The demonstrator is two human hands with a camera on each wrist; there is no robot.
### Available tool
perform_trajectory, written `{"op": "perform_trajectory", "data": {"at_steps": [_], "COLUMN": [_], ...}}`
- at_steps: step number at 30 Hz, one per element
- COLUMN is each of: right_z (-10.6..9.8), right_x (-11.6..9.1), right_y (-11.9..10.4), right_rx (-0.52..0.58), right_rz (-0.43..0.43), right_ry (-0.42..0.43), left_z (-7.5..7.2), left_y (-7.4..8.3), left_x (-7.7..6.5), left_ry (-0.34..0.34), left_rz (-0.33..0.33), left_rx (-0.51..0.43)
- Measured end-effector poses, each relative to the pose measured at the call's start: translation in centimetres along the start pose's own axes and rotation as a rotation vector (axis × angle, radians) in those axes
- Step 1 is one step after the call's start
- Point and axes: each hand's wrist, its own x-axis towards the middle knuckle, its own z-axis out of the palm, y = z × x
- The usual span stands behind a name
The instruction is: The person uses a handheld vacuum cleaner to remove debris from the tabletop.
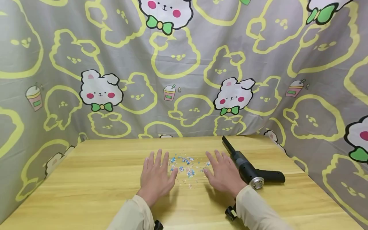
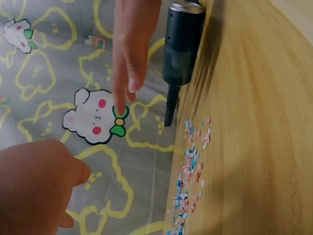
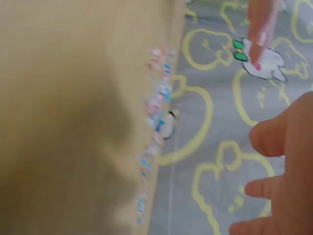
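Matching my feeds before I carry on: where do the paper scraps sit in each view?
Head: paper scraps below centre, between the left hand and right hand.
Left wrist: paper scraps in a strip right of centre, reaching the bottom edge.
Right wrist: paper scraps in a blurred strip near mid-picture, running from upper part to lower.
Shared landmark: the bunny-print curtain.

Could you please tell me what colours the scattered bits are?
The scattered bits are blue, pink and white, best seen in the left wrist view.
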Motion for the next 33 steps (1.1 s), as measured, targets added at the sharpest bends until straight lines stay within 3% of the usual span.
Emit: {"op": "perform_trajectory", "data": {"at_steps": [4,10,14,18,23,29,33], "right_z": [-1.3,-4.1,-6.2,-7.8,-8.7,-7.2,-5.4], "right_x": [0.3,0.6,0.7,-0.2,-1.5,-2.3,-2.0], "right_y": [1.2,4.1,6.7,9.5,12.9,15.4,15.8], "right_rx": [0.07,0.195,0.219,0.246,0.313,0.41,0.436], "right_rz": [-0.019,0.025,0.057,0.094,0.094,0.188,0.225], "right_ry": [0.004,-0.019,-0.051,-0.169,-0.345,-0.52,-0.546], "left_z": [-0.3,-0.9,-1.7,-2.0,-2.6,-2.9,-2.8], "left_y": [-0.1,-1.2,-2.4,-4.1,-6.1,-7.0,-7.2], "left_x": [0.3,1.4,2.2,2.3,2.0,2.1,2.2], "left_ry": [-0.023,-0.077,-0.119,-0.186,-0.298,-0.356,-0.367], "left_rz": [-0.008,-0.031,-0.061,-0.094,-0.138,-0.147,-0.151], "left_rx": [-0.059,-0.349,-0.463,-0.487,-0.452,-0.416,-0.415]}}
